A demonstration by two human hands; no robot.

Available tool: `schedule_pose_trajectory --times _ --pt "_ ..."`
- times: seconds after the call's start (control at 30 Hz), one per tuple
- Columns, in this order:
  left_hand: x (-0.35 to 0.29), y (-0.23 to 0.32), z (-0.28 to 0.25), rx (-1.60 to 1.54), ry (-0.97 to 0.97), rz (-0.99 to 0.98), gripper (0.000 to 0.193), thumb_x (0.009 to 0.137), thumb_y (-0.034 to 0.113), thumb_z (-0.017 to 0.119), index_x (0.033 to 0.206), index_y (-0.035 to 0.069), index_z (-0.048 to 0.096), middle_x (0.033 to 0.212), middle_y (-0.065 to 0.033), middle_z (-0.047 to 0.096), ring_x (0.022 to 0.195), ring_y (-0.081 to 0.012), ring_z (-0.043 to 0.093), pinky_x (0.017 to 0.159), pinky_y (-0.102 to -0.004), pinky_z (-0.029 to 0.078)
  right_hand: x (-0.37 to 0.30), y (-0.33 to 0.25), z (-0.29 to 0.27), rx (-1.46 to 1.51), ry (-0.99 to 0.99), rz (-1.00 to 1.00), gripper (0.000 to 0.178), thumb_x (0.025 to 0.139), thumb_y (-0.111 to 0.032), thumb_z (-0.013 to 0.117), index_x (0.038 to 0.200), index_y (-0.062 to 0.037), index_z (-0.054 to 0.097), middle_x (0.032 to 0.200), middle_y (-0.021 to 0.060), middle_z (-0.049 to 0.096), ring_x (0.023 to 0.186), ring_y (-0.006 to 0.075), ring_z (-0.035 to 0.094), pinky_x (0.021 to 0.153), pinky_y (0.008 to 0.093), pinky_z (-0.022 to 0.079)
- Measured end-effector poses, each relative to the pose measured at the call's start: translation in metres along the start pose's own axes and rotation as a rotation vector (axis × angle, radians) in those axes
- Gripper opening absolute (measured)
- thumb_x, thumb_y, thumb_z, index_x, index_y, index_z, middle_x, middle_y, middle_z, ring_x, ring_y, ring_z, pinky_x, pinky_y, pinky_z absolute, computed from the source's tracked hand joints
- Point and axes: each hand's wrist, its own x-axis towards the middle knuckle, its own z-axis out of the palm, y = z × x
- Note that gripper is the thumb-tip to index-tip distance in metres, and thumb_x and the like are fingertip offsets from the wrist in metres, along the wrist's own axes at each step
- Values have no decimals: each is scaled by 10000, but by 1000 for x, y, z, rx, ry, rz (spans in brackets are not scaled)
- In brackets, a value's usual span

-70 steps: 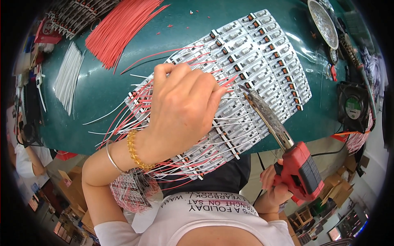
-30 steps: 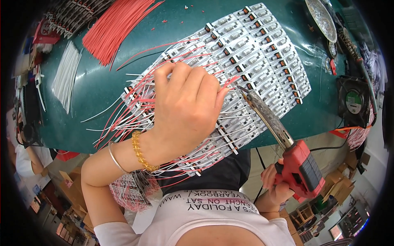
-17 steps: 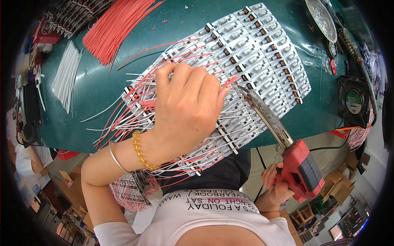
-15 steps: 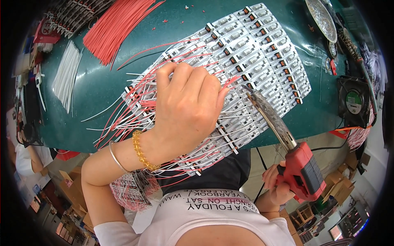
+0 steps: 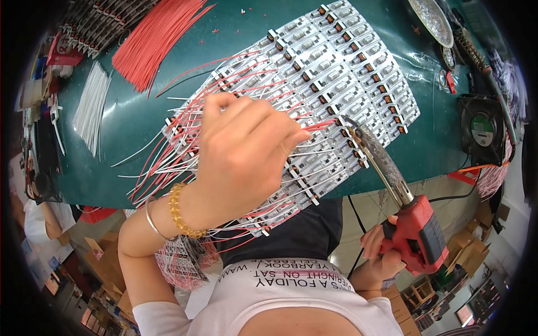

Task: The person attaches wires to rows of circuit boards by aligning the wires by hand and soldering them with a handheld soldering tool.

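Observation:
My left hand (image 5: 241,151) hovers over a panel of small white circuit boards (image 5: 330,78), thumb and fingers pinching a few red wires (image 5: 321,126). The wires' ends meet the boards beside the tip of a red-and-black soldering gun (image 5: 423,232). My right hand (image 5: 381,252) is closed round the gun's handle, at the lower right. Its long metal barrel slants up and left to the panel. Many red and white wires (image 5: 168,162) stick out from the panel's left part, some hidden under my left hand.
A bundle of red wires (image 5: 154,45) and a smaller white bundle (image 5: 89,109) lie on the green table (image 5: 129,145) at the left. At the right are a black fan (image 5: 481,131) and a metal dish (image 5: 431,21). The panel's near edge overhangs my lap.
The panel has shifted slightly left and up. My left hand has moved a little left and down with the red wires, and the soldering gun slightly right.

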Motion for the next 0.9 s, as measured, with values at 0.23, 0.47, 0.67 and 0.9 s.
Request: schedule_pose_trajectory --times 0.23,0.47,0.67,0.9 --pt "-3 4 11 2 -37 -45 171 752 90 687 693 76 526 631 -24 485 614 -202 451 677 -354 311 -8 3 -6 0 -52 41 758 817 -540 590 1206 87 413 472 -16 437 374 106 431 397 242 383" --pt "-2 7 15 -8 -1 -58 169 719 31 710 681 86 554 596 6 486 570 -172 444 692 -343 315 -7 2 2 14 -20 97 698 801 -555 593 1118 50 451 492 -17 442 399 107 447 415 240 386" --pt "-3 6 14 18 -6 -49 170 710 28 711 682 88 555 587 8 476 567 -174 438 692 -343 319 -13 7 -8 -78 -39 100 685 807 -537 603 1108 59 450 490 -7 442 394 108 442 408 240 381" --pt "-4 6 16 14 5 -39 169 711 24 709 686 84 553 586 8 476 568 -176 436 690 -346 320 -4 2 -5 -9 -72 16 717 829 -516 591 1180 90 435 496 -11 454 382 101 445 392 235 379"
